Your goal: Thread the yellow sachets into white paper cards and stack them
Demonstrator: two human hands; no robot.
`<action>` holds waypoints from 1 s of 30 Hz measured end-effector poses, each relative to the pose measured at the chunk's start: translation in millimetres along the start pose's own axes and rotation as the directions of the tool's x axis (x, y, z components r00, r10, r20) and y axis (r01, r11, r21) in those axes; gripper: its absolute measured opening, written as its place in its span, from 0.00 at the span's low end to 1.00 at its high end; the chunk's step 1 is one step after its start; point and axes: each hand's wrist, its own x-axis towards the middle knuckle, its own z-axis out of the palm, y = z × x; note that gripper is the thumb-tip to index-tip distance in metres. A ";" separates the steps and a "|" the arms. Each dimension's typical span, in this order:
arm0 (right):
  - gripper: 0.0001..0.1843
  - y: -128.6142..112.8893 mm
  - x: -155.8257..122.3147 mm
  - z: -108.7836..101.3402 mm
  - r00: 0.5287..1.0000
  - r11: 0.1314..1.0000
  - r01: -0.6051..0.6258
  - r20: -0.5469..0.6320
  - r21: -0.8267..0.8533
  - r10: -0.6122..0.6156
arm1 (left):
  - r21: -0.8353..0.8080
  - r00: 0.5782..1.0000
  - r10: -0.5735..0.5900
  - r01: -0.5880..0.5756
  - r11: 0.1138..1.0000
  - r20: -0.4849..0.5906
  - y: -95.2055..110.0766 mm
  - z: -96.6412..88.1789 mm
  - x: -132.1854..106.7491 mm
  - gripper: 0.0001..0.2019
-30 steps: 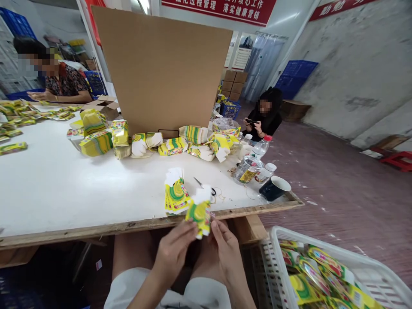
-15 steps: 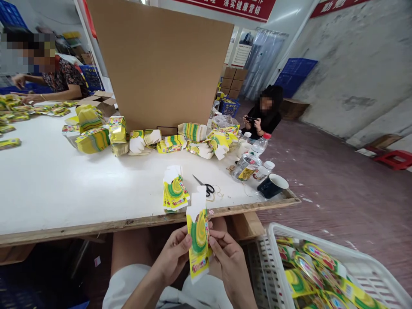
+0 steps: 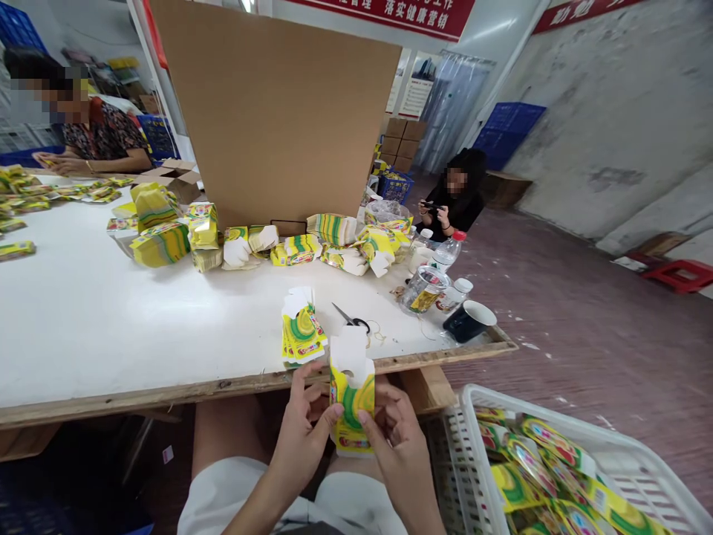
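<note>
Over my lap, a yellow-green printed carton [image 3: 353, 397] with white flaps standing up at its top is between my two hands. My left hand [image 3: 307, 423] grips its left edge, with the thumb on the front. At the opposite edge, my right hand [image 3: 398, 427] pinches it with the thumb on the front and the fingers behind. Just beyond, a fanned stack of flat cartons [image 3: 302, 331] lies on the white table [image 3: 139, 319]. Black-handled scissors [image 3: 352, 318] rest to the right of that stack.
Bundled cartons [image 3: 295, 249] line the base of a tall cardboard sheet [image 3: 278, 119]. A dark mug [image 3: 471, 321], a jar [image 3: 424, 290] and bottles stand by the right edge. A white basket [image 3: 468, 461] holds filled cartons at my right. Two other people sit beyond the table.
The carton has turned to face me more squarely and looks wider, its top flap upright. Both hands have shifted their grip along its sides. At far left, the other person's hands have come together.
</note>
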 end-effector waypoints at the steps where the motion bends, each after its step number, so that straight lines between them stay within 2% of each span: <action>1: 0.25 -4.2 1.5 -2.9 0.999 1.000 0.015 0.029 0.026 -0.015 | 0.037 0.999 0.005 -0.007 0.999 0.050 2.9 -1.7 -0.6 0.29; 3: 0.30 -13.0 4.3 -9.9 0.996 0.998 0.012 0.091 0.061 -0.017 | 0.077 0.987 -0.011 -0.001 0.997 0.159 8.7 -4.5 -1.1 0.27; 5: 0.25 -21.6 6.7 -17.6 0.990 0.999 -0.021 0.142 0.043 0.015 | 0.048 0.968 -0.063 0.052 0.997 0.243 13.4 -5.9 -1.4 0.23; 7: 0.17 -28.8 9.1 -24.5 0.982 0.999 -0.049 0.184 -0.016 0.051 | -0.051 0.941 -0.122 0.145 0.988 0.315 16.1 -5.7 -2.6 0.20; 10: 0.15 -34.4 12.1 -30.2 0.982 0.994 0.010 0.191 -0.106 0.010 | -0.158 0.904 -0.179 0.256 0.954 0.387 16.9 -4.3 -5.6 0.20; 13: 0.13 -32.6 13.2 -30.0 0.982 0.986 0.110 0.167 -0.124 -0.089 | -0.166 0.897 -0.202 0.286 0.944 0.393 16.4 -3.7 -7.1 0.31; 15: 0.09 -29.3 13.0 -29.6 0.989 0.988 0.118 0.101 -0.094 -0.109 | -0.139 0.895 -0.209 0.283 0.949 0.393 15.9 -3.9 -6.1 0.37; 18: 0.12 -26.3 12.7 -33.1 0.990 0.983 0.142 0.005 -0.112 -0.143 | -0.047 0.916 -0.197 0.227 0.973 0.349 13.4 -4.1 -3.0 0.28; 20: 0.11 -26.8 12.8 -37.3 0.981 0.966 0.195 0.033 -0.172 -0.192 | 0.020 0.943 -0.165 0.166 0.986 0.289 10.1 -3.5 -1.4 0.22; 22: 0.14 -28.1 13.0 -39.8 0.982 0.962 0.177 0.108 -0.206 -0.157 | 0.062 0.959 -0.126 0.114 0.992 0.253 6.8 -2.2 -0.9 0.19; 26: 0.21 -26.2 12.6 -34.6 0.984 0.964 -0.016 0.168 -0.264 0.063 | 0.079 0.957 -0.110 0.092 0.993 0.269 5.4 1.0 -2.5 0.22; 30: 0.20 -18.0 12.4 -26.0 0.995 0.939 -0.006 0.095 -0.343 0.041 | 0.069 0.945 -0.152 0.137 0.988 0.289 10.6 1.9 -2.6 0.25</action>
